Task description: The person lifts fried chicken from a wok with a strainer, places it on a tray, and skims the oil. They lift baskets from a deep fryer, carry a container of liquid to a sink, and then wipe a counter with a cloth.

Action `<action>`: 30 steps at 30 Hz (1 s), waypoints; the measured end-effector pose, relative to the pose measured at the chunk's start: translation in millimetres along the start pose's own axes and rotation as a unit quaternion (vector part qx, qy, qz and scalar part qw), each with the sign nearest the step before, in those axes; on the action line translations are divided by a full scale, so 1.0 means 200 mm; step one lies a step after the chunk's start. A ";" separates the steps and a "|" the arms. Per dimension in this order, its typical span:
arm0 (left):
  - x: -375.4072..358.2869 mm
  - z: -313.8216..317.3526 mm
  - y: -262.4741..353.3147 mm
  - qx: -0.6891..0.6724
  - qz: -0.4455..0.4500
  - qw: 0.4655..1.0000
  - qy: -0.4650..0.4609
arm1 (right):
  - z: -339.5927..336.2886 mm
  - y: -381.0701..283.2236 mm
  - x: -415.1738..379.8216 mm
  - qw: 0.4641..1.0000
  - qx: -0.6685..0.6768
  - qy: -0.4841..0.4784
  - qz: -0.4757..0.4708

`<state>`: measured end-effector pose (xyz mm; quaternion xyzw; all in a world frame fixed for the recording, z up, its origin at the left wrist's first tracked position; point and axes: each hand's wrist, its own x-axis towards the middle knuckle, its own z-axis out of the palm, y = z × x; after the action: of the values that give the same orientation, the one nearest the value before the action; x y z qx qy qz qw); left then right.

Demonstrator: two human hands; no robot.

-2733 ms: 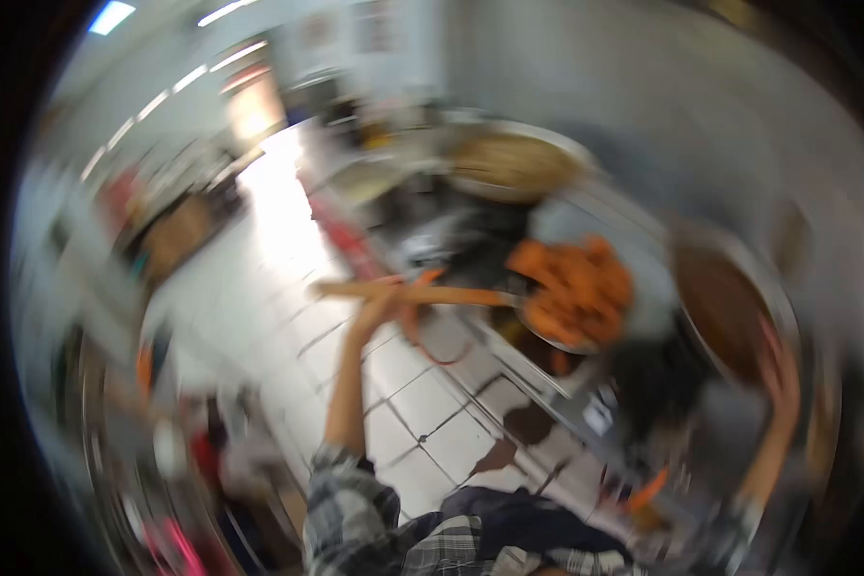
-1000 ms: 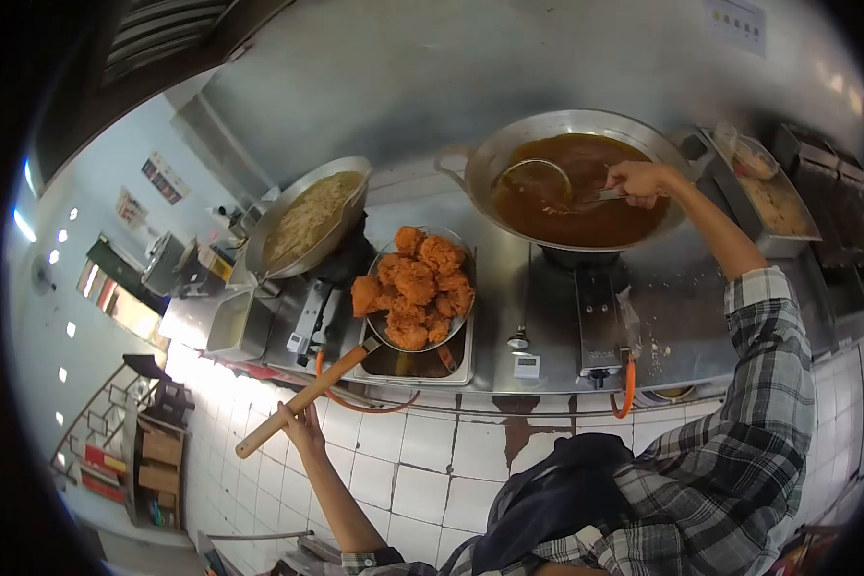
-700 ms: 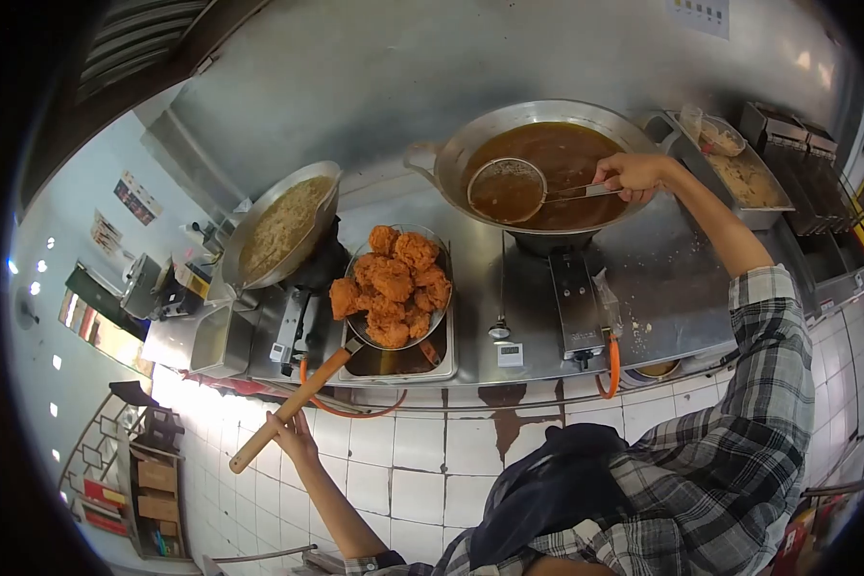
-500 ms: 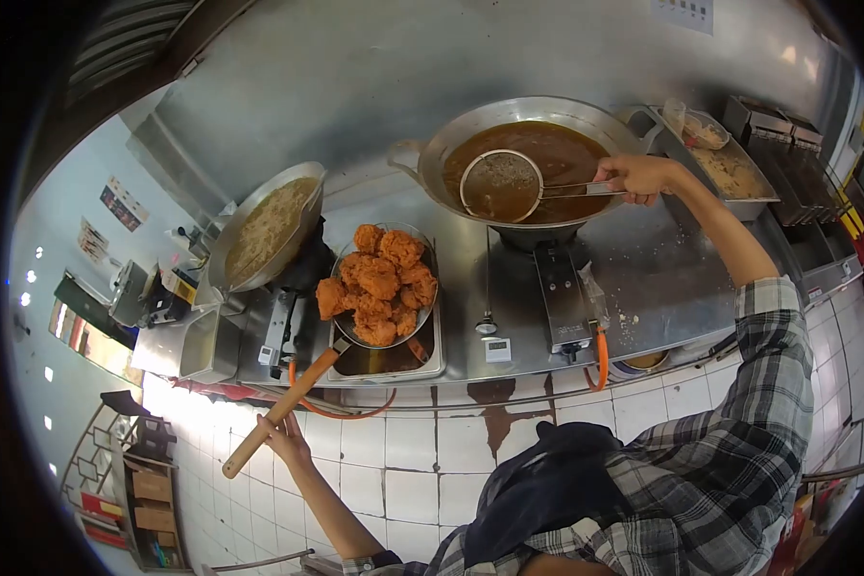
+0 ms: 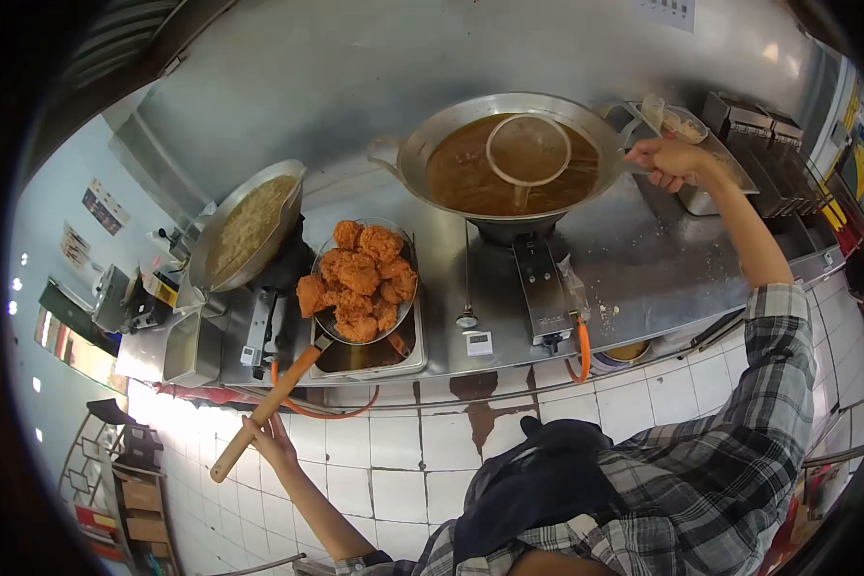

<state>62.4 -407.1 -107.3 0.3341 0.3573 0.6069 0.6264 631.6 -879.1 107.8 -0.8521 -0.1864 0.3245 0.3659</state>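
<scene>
My left hand [image 5: 274,442] is closed round the wooden handle [image 5: 269,408] of a large round strainer. Fried chicken pieces [image 5: 358,274] are heaped in that strainer, over a metal tray [image 5: 416,360] at the counter's front edge. My right hand [image 5: 670,163] grips the handle of a small round skimmer [image 5: 528,150]. The skimmer's mesh is tilted above the brown oil [image 5: 451,178] in the big wok [image 5: 422,144], and liquid runs down from its lower rim.
A second wok [image 5: 254,226] with bubbling oil stands at the left. Between the woks' fronts lie a ladle [image 5: 467,319] and a small timer [image 5: 479,344]. The burner control [image 5: 540,288] has an orange hose [image 5: 583,350]. Fryer baskets [image 5: 763,163] are at the right.
The skimmer has been raised out of the oil and tilted, with my right hand moving right. The whole view has shifted slightly; my left hand still holds the strainer of chicken.
</scene>
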 end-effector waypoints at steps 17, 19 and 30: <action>-0.05 0.03 -0.02 -0.037 0.005 0.999 -0.014 | 0.21 -0.41 0.60 0.778 -0.602 0.181 -0.007; -0.06 0.03 -0.01 -0.036 0.009 0.999 -0.007 | 0.15 -0.37 0.84 0.811 -0.572 0.110 0.048; -0.08 0.06 0.00 -0.012 0.009 1.000 0.008 | 0.19 -0.27 1.06 0.960 0.099 -0.242 0.099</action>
<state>71.7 -423.6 -100.0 0.3248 0.3517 0.6197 0.6219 753.0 -706.4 40.7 -0.7219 -0.1512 0.5724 0.3584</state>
